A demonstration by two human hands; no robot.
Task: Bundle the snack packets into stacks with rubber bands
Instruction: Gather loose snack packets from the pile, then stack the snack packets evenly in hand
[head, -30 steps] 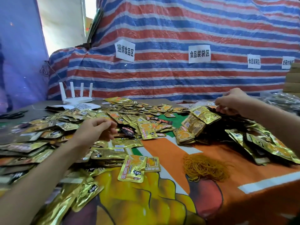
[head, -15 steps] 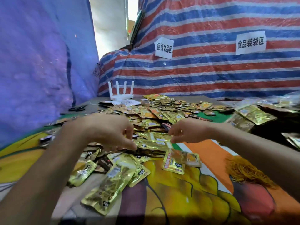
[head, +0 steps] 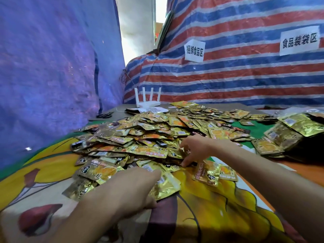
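A wide pile of gold snack packets (head: 157,135) covers the middle of the table. My left hand (head: 133,188) lies at the pile's near edge, fingers stretched forward over a gold packet (head: 166,187), thumb below it on the cloth. My right hand (head: 196,149) reaches into the pile from the right, its spread fingers pointing down and touching packets near the front edge. Neither hand plainly holds a packet. Two loose packets (head: 210,172) lie just right of my right hand. Stacked packets (head: 280,137) sit at the right. No rubber bands are in view.
A colourful printed cloth (head: 219,207) covers the table. A white router (head: 149,102), a sheet with a QR code (head: 155,109) and black scissors (head: 104,115) lie at the back left. Blue tarp (head: 52,67) on the left and striped tarp (head: 245,76) behind close the space in.
The view has swung left, so the rubber band heap has left the frame. My left hand has dropped onto packets at the near edge, and my right hand has pushed into the pile.
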